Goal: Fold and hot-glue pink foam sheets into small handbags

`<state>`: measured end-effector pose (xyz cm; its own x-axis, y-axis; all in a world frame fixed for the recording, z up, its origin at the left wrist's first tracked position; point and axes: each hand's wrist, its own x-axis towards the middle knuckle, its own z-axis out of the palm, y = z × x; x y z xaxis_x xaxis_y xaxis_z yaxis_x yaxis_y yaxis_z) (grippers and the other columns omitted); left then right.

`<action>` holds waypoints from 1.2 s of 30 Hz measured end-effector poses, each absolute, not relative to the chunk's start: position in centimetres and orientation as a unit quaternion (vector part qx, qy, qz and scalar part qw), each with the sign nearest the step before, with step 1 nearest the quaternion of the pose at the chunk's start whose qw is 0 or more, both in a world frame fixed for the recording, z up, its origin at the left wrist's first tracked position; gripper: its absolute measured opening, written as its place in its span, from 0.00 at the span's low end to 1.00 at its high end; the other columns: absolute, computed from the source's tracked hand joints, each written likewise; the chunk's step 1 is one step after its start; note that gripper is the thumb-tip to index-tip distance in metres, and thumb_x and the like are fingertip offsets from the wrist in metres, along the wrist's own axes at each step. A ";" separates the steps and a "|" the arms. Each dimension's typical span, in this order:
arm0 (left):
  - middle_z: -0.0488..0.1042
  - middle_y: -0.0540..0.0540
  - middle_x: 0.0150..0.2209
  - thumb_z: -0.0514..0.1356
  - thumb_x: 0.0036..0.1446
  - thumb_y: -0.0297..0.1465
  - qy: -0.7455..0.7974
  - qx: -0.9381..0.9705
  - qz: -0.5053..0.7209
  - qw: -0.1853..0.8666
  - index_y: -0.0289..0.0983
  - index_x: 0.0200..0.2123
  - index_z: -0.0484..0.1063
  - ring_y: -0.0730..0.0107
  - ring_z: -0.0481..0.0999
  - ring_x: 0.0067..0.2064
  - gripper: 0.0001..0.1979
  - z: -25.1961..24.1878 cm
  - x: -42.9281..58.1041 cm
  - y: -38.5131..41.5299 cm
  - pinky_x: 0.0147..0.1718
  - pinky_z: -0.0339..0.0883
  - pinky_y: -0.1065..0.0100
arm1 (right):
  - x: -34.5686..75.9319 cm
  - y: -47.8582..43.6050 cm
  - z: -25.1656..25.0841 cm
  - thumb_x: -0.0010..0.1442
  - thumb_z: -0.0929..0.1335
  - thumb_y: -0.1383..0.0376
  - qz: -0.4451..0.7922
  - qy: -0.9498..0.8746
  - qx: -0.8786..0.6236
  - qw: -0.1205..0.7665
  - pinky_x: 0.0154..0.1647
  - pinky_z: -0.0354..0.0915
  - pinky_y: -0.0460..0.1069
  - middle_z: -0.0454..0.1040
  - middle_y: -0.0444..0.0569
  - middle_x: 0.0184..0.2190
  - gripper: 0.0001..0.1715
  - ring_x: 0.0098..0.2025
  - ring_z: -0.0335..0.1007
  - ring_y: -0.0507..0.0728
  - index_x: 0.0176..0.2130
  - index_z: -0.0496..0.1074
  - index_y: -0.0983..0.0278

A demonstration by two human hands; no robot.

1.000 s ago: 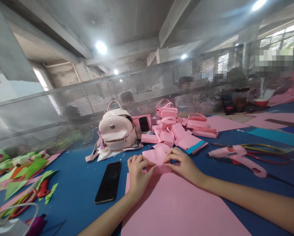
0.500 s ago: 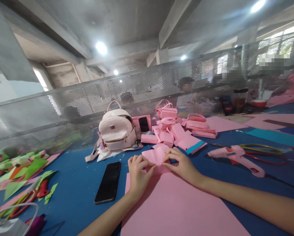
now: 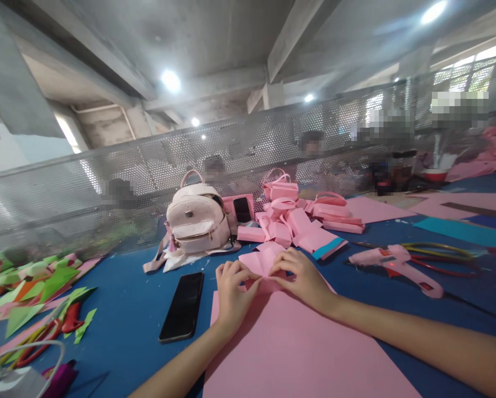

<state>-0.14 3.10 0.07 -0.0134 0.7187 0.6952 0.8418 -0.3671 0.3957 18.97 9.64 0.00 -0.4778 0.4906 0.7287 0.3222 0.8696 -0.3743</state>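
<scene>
My left hand (image 3: 236, 287) pinches the near edge of a small creased piece of pink paper (image 3: 264, 258), thumb against fingers. From the other side my right hand (image 3: 301, 279) pinches the same edge, its fingertips a little apart from the left ones. Under both hands lies a large flat sheet of pink paper (image 3: 306, 348), which reaches to the bottom of the view. Just beyond the hands sits a pile of folded pink paper pieces (image 3: 279, 232); one of them has a blue strip. The fingers partly hide the edge they hold.
A black phone (image 3: 182, 307) lies left of the sheet, with a white backpack (image 3: 198, 218) behind it. On the right rests a pink glue gun (image 3: 397, 265) with a lit red light and a cord. Green paper scraps (image 3: 59, 282) and red-handled scissors (image 3: 72, 318) are far left.
My right hand has shifted slightly left, bringing its fingertips closer to my left hand. The left hand stays nearly where it was, and both still pinch the paper.
</scene>
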 end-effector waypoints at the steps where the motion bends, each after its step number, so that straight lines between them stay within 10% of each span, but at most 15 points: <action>1: 0.73 0.52 0.30 0.69 0.53 0.27 -0.557 -0.699 -0.443 0.069 0.42 0.27 0.79 0.66 0.69 0.37 0.05 0.1 -0.1 3.1 0.43 0.55 0.61 | 18.9 9.6 0.0 0.60 0.73 0.66 0.092 -0.854 -0.239 0.453 0.43 0.62 0.52 0.74 0.44 0.32 0.06 0.40 0.68 0.57 0.31 0.74 0.59; 36: 0.73 0.52 0.29 0.69 0.54 0.28 -0.551 -0.703 -0.445 0.068 0.43 0.26 0.78 0.67 0.69 0.36 0.06 0.2 0.0 2.9 0.43 0.55 0.61 | 18.5 9.6 0.1 0.58 0.73 0.70 0.088 -0.848 -0.237 0.466 0.42 0.64 0.52 0.73 0.44 0.32 0.08 0.39 0.68 0.57 0.30 0.73 0.60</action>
